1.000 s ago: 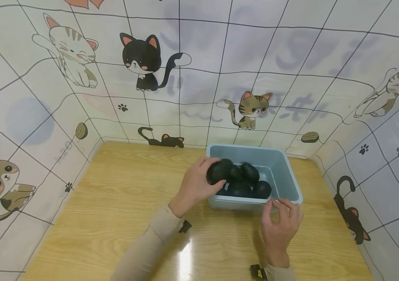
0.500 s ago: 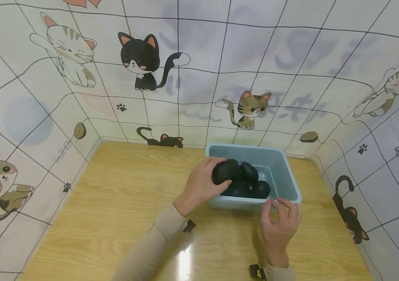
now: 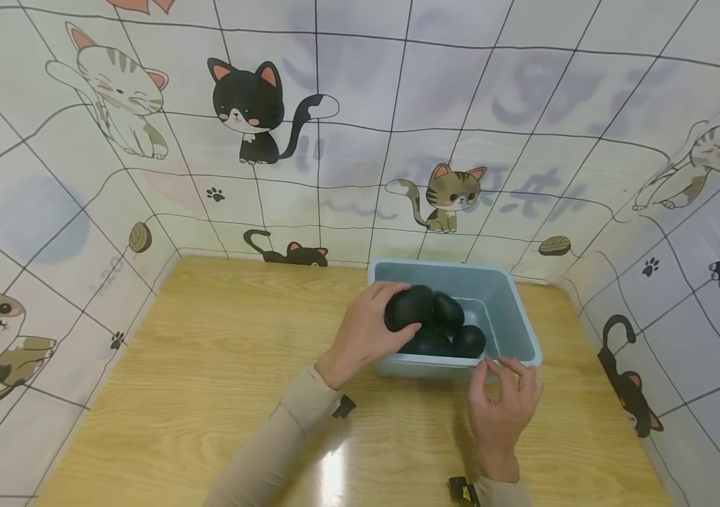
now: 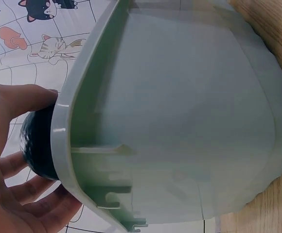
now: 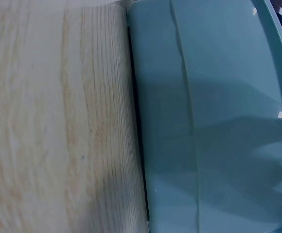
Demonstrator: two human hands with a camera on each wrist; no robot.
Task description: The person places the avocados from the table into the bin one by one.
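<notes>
My left hand [image 3: 366,331] grips a dark avocado [image 3: 409,308], thumb in front and fingers behind, over the left part of a light blue plastic bin [image 3: 512,310]. Under and beside it in the bin lie more dark avocados [image 3: 448,312], one of them [image 3: 470,341] near the front wall. From the left wrist, the held avocado [image 4: 38,143] shows partly behind the bin's rim [image 4: 60,131]. At the bin's front right, my right hand [image 3: 504,405] pinches the rim between thumb and fingers. Only the bin's outer wall [image 5: 219,107] and a shadow fill most of the right wrist view.
The bin stands at the back right of a wooden table [image 3: 226,338], close to the back wall. Sheeting [image 3: 347,84] printed with cats and grid lines encloses the table at the back and both sides.
My left hand has moved slightly right with the avocado, further over the others in the bin, and is now almost still. My right hand stays at the rim.
</notes>
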